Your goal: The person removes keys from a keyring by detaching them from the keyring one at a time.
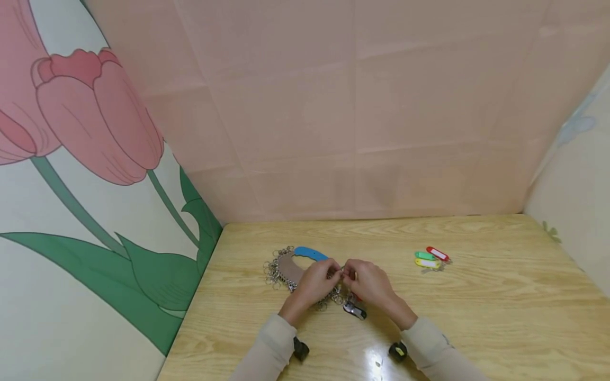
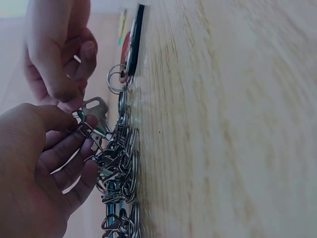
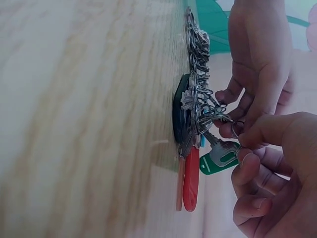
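Observation:
A brown crescent-shaped board (image 1: 288, 269) with a blue curved strip (image 1: 308, 253) lies on the wooden table, its edge lined with metal clasps and rings (image 1: 274, 270). My left hand (image 1: 315, 280) pinches a small metal clasp (image 2: 85, 130) at the near end of this row. Right against it, my right hand (image 1: 369, 280) pinches the ring (image 3: 237, 130) of a silver key (image 3: 224, 152), from which a green key tag (image 3: 212, 164) hangs. Fingertips partly hide where clasp and ring meet. Below the hands lie a black-and-silver fob (image 1: 355, 310) and a red tag (image 3: 191, 181).
Farther right on the table (image 1: 500, 296) lie a red tag (image 1: 437, 254), a green tag (image 1: 425, 255) and a yellow tag (image 1: 427, 263) with keys (image 1: 433, 270). A pink-covered wall (image 1: 352, 132) stands behind. At left rises a tulip-painted wall (image 1: 95, 211).

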Motion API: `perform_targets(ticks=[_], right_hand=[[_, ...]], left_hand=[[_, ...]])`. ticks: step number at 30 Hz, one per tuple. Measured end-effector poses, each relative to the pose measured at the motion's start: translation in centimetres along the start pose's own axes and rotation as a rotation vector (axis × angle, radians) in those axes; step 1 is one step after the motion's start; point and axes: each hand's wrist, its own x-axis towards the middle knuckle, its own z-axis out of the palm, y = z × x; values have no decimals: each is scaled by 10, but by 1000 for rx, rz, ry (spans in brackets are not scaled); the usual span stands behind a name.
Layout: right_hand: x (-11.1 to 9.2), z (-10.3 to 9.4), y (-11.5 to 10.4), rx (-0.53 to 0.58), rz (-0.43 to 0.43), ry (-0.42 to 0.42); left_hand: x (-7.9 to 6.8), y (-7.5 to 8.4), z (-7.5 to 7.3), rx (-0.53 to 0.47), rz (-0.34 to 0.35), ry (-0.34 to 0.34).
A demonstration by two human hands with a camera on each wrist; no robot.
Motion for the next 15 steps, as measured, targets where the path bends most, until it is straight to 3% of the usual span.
perform_targets(ticks=[9,15], right_hand=[[-3,-2,0,30,-59,21],[-3,-2,0,30,-54,11]], left_hand=[[-2,2,-2,-5,-4,17],[-2,2,-2,-5,-1,15]])
